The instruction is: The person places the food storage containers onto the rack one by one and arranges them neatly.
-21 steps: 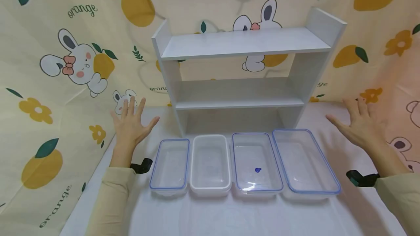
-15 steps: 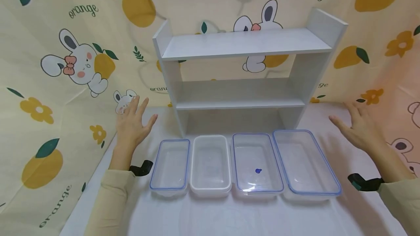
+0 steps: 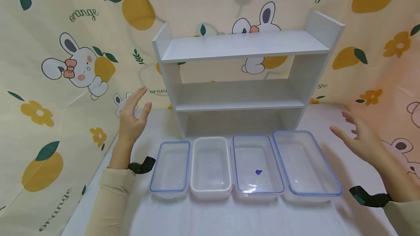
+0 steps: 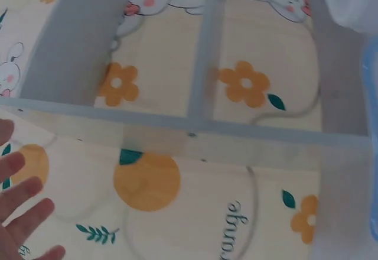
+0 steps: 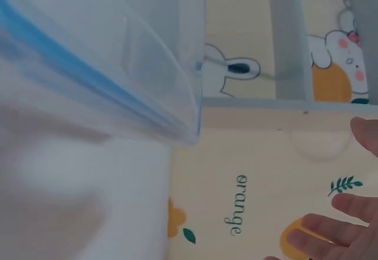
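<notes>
My left hand (image 3: 130, 121) is raised beside the left end of a row of clear plastic food containers, its fingers extended and holding nothing. To the right of the row, my right hand (image 3: 364, 141) hovers with relaxed fingers, also holding nothing. From left to right, the row has a small blue-rimmed container (image 3: 170, 166), a white-rimmed container (image 3: 211, 165), a blue-rimmed container (image 3: 254, 156) with a dark blue spot, and a larger blue-rimmed container (image 3: 306, 163). Fingers (image 4: 26, 198) appear at the left wrist view's edge, and others (image 5: 331, 230) in the right wrist view.
Behind the containers stands a white shelf unit (image 3: 246, 44) with open tiers and raised sides. A white cloth (image 3: 210, 217) covers the table. Patterned fabric (image 3: 82, 119) with oranges and rabbits hangs at the back and sides. Each wrist wears a black strap mount (image 3: 142, 165).
Both hands have turned from spread palms-down towards palms facing inward, with fingers drawn closer together. The right hand has shifted slightly down and right. The containers and shelf stay put.
</notes>
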Motion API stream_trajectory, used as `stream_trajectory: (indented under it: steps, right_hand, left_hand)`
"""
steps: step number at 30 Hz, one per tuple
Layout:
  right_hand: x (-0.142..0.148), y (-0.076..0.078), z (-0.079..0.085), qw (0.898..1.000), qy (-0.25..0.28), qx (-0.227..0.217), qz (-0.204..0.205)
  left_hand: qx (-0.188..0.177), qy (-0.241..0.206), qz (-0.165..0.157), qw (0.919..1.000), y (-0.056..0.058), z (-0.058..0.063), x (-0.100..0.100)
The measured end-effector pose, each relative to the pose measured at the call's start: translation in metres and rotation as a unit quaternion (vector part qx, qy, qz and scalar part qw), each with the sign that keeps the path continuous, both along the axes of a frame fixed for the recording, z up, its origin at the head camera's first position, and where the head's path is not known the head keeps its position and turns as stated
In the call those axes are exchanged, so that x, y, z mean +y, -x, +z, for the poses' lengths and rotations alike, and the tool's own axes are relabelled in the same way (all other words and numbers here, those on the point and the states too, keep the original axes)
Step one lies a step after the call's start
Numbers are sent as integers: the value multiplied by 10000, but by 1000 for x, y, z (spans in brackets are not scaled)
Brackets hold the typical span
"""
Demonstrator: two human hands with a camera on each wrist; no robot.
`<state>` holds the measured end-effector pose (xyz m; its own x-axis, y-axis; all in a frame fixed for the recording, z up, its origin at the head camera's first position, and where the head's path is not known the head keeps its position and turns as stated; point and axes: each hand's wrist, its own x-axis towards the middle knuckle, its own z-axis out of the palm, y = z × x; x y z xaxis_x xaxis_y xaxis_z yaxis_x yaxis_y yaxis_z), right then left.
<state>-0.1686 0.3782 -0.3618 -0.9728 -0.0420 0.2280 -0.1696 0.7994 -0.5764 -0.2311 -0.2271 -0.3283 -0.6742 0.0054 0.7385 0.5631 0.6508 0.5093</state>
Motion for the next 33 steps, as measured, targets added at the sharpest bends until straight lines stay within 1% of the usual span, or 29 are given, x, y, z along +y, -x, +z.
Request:
stream_trajectory:
  steps: [2,4,7,10,14,17,21,23,27,30,33]
  right_hand:
    - [0,-4,-2,9998,105,152,78]
    - [0,-8,-5,9997,140,191,81]
    - [2,-14,-9,9998,198,6,25]
    - [1,-21,-13,9997,222,-74,-25]
    - [-1,-29,-20,9989,413,214,104]
    - [-4,-34,-25,9982,512,218,202]
    - [-8,-40,-31,9982,547,-80,229]
    - [-9,-42,-35,9980,568,-200,216]
    - [-11,-46,-42,9983,494,-320,52]
    - [-11,-49,-47,9982,440,-411,-45]
    - [-9,-51,-52,9973,512,-521,-35]
  left_hand:
    - [229,-265,-81,9994,1,5,3]
    - [358,-509,-181,9979,3,10,7]
    - [343,-779,-332,9958,5,19,12]
    - [364,-1043,-598,9921,9,30,18]
    - [633,-1439,-1042,9821,17,43,28]
    - [830,-1744,-1291,9726,23,52,35]
    - [814,-2034,-1342,9664,31,63,40]
    - [752,-2130,-1323,9651,34,67,41]
    - [721,-2285,-1371,9611,40,77,47]
    - [761,-2310,-1403,9598,40,87,54]
    - [759,-2352,-1468,9578,36,98,61]
